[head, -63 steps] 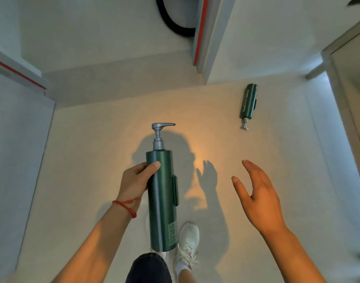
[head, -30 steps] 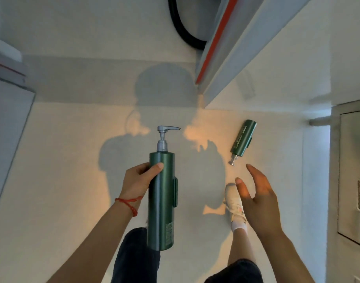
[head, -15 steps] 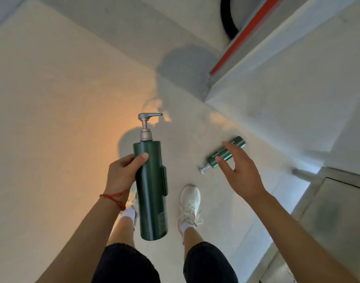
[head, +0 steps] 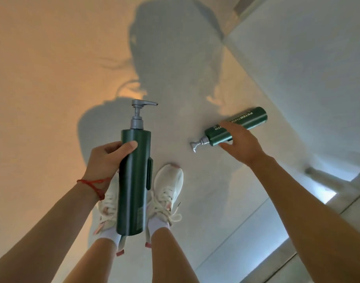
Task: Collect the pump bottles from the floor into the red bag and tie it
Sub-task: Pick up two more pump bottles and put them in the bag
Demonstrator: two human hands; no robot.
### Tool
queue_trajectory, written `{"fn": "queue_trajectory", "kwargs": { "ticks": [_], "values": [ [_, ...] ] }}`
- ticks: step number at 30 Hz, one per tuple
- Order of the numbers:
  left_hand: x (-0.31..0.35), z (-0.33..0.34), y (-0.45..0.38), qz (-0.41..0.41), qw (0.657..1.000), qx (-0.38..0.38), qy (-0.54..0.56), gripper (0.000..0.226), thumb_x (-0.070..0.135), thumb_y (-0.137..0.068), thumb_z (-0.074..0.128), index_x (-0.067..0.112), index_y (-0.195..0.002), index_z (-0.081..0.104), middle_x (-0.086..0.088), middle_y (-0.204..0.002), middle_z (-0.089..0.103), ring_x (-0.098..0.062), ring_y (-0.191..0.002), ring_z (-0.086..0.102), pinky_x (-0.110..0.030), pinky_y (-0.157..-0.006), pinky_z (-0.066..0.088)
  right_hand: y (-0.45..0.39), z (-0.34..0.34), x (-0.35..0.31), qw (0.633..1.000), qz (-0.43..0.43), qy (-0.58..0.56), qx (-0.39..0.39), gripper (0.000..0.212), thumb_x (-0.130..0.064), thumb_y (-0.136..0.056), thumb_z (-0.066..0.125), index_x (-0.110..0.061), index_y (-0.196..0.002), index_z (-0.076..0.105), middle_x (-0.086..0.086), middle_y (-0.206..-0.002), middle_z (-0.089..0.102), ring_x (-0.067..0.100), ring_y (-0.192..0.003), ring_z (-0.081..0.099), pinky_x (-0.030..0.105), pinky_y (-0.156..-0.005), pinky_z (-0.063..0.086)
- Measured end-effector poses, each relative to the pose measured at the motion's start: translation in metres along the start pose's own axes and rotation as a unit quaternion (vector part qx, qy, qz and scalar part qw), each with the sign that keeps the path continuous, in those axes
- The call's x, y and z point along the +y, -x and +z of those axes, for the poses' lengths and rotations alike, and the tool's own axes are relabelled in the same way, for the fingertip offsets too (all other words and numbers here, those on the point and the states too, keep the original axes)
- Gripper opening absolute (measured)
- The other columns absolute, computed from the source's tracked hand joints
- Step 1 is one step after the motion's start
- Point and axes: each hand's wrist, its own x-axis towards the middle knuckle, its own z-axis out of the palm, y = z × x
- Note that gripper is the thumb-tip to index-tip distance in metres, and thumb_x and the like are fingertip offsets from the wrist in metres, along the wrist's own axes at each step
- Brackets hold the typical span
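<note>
My left hand (head: 106, 158) grips a tall dark green pump bottle (head: 134, 180) upright, its grey pump head pointing right. A second green pump bottle (head: 237, 125) with white lettering lies on its side on the floor, pump end toward the left. My right hand (head: 239, 142) hovers over that bottle's middle with fingers spread around it; I cannot tell whether they touch it. The red bag is out of view.
My two feet in white sneakers (head: 167, 193) stand on the pale floor just below the held bottle. A white wall or cabinet panel (head: 309, 68) rises at the right, and a lit gap and ledge (head: 328, 195) lie at the lower right.
I have bent closer to the floor. My right hand has come down over the lying bottle. The left hand keeps the tall bottle upright as before.
</note>
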Motion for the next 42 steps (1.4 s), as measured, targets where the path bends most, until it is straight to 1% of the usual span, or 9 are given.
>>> {"fn": "queue_trajectory", "kwargs": {
  "ticks": [7, 9, 13, 20, 24, 29, 33, 37, 42],
  "values": [
    [-0.053, 0.021, -0.023, -0.024, 0.999, -0.012, -0.027, 0.009, 0.024, -0.075, 0.068, 0.018, -0.069, 0.070, 0.008, -0.058, 0.072, -0.008, -0.055, 0.066, -0.012, -0.048, 0.050, -0.044, 0.033, 0.041, 0.976, -0.100, 0.185, -0.054, 0.061, -0.025, -0.072, 0.073, -0.013, -0.127, 0.048, 0.008, -0.134, 0.050, 0.024, -0.131, 0.036, 0.041, -0.114, 0.008],
    [-0.054, 0.025, -0.028, -0.024, 0.999, -0.013, -0.044, 0.009, 0.024, -0.074, 0.068, 0.018, -0.068, 0.070, 0.009, -0.057, 0.071, -0.008, -0.054, 0.066, -0.012, -0.048, 0.049, -0.052, 0.037, 0.043, 0.978, -0.090, 0.183, -0.052, 0.065, -0.033, -0.070, 0.074, -0.016, -0.127, 0.049, 0.008, -0.133, 0.052, 0.025, -0.128, 0.040, 0.039, -0.114, 0.012],
    [-0.045, 0.028, -0.037, -0.011, 0.998, -0.020, -0.063, 0.010, 0.027, -0.073, 0.069, 0.020, -0.066, 0.071, 0.009, -0.055, 0.070, -0.007, -0.053, 0.065, -0.013, -0.047, 0.049, -0.056, 0.041, 0.035, 0.997, 0.076, -0.005, 0.032, 0.063, -0.047, -0.067, 0.073, -0.022, -0.122, 0.054, 0.007, -0.119, 0.062, 0.029, -0.107, 0.055, 0.035, -0.087, 0.041],
    [-0.016, 0.028, -0.053, 0.026, 0.997, -0.025, -0.062, 0.014, 0.031, -0.070, 0.070, 0.026, -0.057, 0.071, 0.013, -0.055, 0.070, -0.003, -0.053, 0.065, -0.011, -0.049, 0.048, -0.054, 0.068, 0.007, 0.936, 0.208, -0.263, 0.110, 0.050, -0.042, -0.070, 0.073, -0.014, -0.109, 0.061, 0.004, -0.100, 0.067, 0.017, -0.084, 0.059, 0.027, -0.077, 0.044],
    [-0.002, 0.022, -0.056, 0.037, 0.998, -0.029, -0.038, 0.010, 0.037, -0.065, 0.072, 0.028, -0.060, 0.073, 0.011, -0.059, 0.071, -0.007, -0.058, 0.067, -0.015, -0.055, 0.052, -0.047, 0.066, -0.008, 0.921, 0.197, -0.320, 0.102, 0.035, -0.035, -0.071, 0.074, -0.018, -0.099, 0.064, -0.002, -0.091, 0.065, 0.020, -0.085, 0.064, 0.034, -0.082, 0.052],
    [0.029, 0.001, -0.028, 0.032, 0.999, -0.030, -0.032, 0.015, 0.039, -0.062, 0.075, 0.024, -0.062, 0.073, 0.008, -0.061, 0.072, -0.012, -0.062, 0.067, -0.027, -0.066, 0.055, -0.012, 0.026, -0.051, 0.877, 0.169, -0.441, 0.093, 0.030, -0.035, -0.070, 0.073, -0.022, -0.096, 0.068, -0.006, -0.086, 0.071, 0.002, -0.069, 0.067, 0.011, -0.057, 0.049],
    [0.071, -0.022, 0.025, 0.041, 0.999, -0.023, -0.026, 0.013, 0.032, -0.071, 0.070, 0.027, -0.060, 0.073, 0.011, -0.059, 0.071, -0.007, -0.058, 0.066, -0.018, -0.058, 0.054, 0.037, -0.033, -0.106, 0.845, 0.152, -0.507, 0.079, 0.025, -0.039, -0.067, 0.073, -0.023, -0.087, 0.071, -0.005, -0.080, 0.074, 0.012, -0.075, 0.070, 0.025, -0.067, 0.056],
    [0.132, -0.050, 0.087, 0.047, 0.999, -0.014, -0.006, 0.015, 0.028, -0.074, 0.069, 0.026, -0.060, 0.073, 0.011, -0.058, 0.071, -0.006, -0.057, 0.065, -0.016, -0.054, 0.053, 0.093, -0.096, -0.174, 0.817, 0.131, -0.557, 0.073, 0.016, -0.036, -0.070, 0.071, -0.023, -0.080, 0.072, -0.008, -0.074, 0.074, 0.012, -0.073, 0.070, 0.024, -0.062, 0.055],
    [0.217, -0.093, 0.169, 0.076, 0.997, 0.008, 0.026, 0.031, 0.021, -0.077, 0.067, 0.022, -0.046, 0.066, 0.012, -0.044, 0.060, -0.004, -0.046, 0.055, -0.016, -0.047, 0.044, 0.161, -0.178, -0.269, 0.814, 0.100, -0.568, 0.066, 0.015, -0.039, -0.068, 0.070, -0.027, -0.077, 0.073, -0.006, -0.074, 0.074, 0.014, -0.073, 0.069, 0.034, -0.072, 0.056]
  ]
}}
